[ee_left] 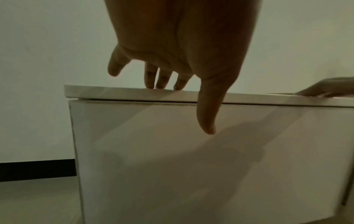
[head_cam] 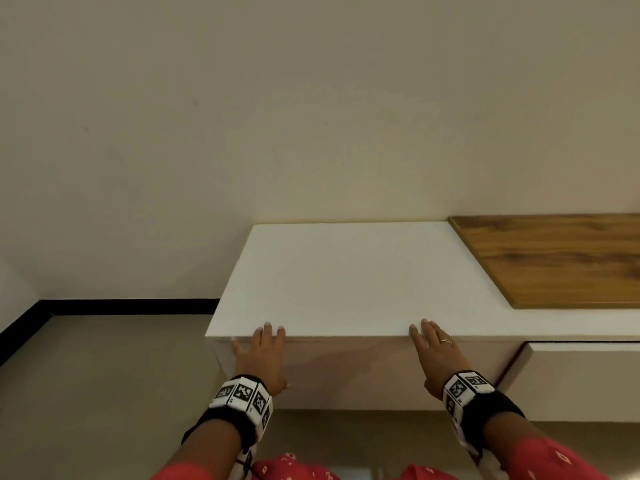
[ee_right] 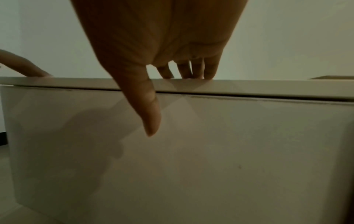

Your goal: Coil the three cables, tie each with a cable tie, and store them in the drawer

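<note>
left hand and right hand flat, fingers straight.

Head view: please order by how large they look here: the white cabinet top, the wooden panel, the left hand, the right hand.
1. White cabinet top
2. Wooden panel
3. Left hand and right hand: they look alike, so I do not rank them.

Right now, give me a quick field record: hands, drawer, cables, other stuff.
left hand: flat against the drawer front, fingertips on the white cabinet top, thumb pointing down
right hand: same pose further right, ring on one finger
drawer state: front sits under the top with only a thin gap; looks closed or nearly so
cables: none in view
cable ties: none in view
nearby: wooden panel on the top at right; second drawer front to the right
</note>
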